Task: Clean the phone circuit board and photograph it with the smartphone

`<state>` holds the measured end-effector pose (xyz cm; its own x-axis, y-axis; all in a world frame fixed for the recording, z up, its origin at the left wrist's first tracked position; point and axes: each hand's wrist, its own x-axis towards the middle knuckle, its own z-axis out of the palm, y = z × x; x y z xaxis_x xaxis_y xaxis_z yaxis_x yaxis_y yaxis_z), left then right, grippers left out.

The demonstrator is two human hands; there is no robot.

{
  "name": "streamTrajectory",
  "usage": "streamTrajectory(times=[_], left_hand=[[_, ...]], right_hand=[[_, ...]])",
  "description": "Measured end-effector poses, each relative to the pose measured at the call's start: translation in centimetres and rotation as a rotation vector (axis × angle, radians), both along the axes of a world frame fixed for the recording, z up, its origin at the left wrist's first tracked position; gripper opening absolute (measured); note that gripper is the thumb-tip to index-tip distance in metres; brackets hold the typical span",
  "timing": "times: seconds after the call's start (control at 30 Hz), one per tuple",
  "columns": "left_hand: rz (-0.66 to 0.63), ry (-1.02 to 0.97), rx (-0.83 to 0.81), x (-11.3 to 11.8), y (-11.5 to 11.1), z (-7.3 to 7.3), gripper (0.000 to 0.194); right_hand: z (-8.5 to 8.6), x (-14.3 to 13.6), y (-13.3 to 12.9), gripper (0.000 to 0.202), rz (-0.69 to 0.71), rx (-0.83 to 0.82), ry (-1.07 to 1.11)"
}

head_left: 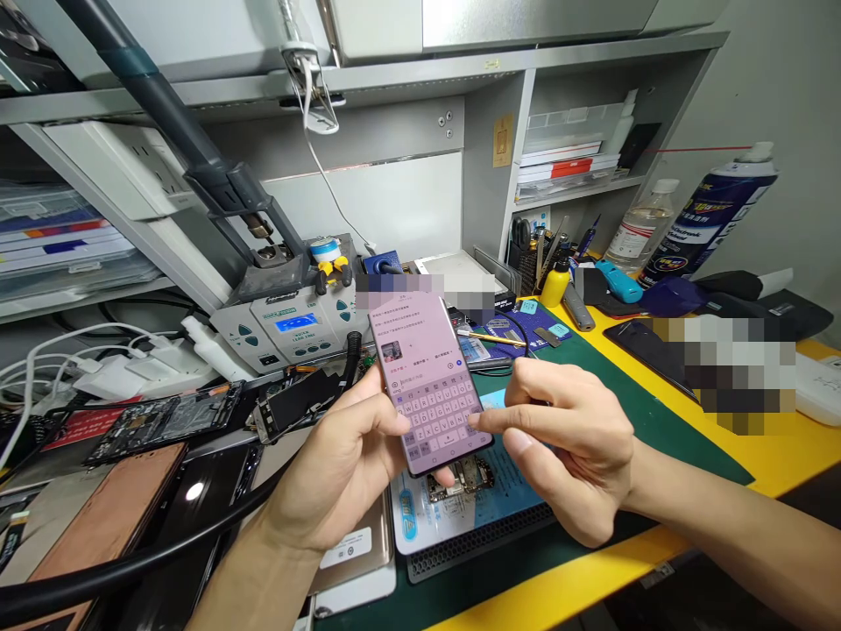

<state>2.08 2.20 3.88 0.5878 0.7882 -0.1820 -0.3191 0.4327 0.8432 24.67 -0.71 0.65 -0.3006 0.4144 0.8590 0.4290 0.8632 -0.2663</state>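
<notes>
A phone [430,377] with a lit pinkish screen and an on-screen keyboard is tilted in my left hand [348,447], whose fingers wrap behind it while the thumb lies at the keyboard's left side. My right hand [568,443] is at the phone's lower right, index finger stretched onto the keyboard, thumb apart and the other fingers curled, holding nothing. Below the phone, a small circuit board [483,476] rests on a blue and white mat [512,499]; the phone partly hides both.
A soldering station [295,324] stands behind at left. Opened phones and parts [164,421] crowd the left side, crossed by a black cable [164,556]. At back right are a clear bottle [640,228] and a spray can [710,219]. A dark phone [644,350] lies at right.
</notes>
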Motion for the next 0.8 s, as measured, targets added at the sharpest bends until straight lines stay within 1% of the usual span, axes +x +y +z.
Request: streamTrajectory(times=[0.17,0.33,0.6,0.8], left_hand=[[-0.038,0.017,0.066,0.10,0.09,-0.05,0.090],[-0.045,0.021,0.083,0.07,0.19,-0.27,0.088],[-0.036,0.024,0.063,0.25,-0.03,0.07,0.091],[-0.033,0.030,0.048,0.01,0.00,-0.25,0.092]], right_hand=[[0.02,-0.13,0.21,0.027,-0.032,0.020,0.037],[0.15,-0.14,0.44,0.030,-0.079,0.013,0.061],[0.22,-0.16,0.38,0.030,-0.064,0.018,0.051],[0.11,-0.20,0.40,0.029,-0.050,0.009,0.048]])
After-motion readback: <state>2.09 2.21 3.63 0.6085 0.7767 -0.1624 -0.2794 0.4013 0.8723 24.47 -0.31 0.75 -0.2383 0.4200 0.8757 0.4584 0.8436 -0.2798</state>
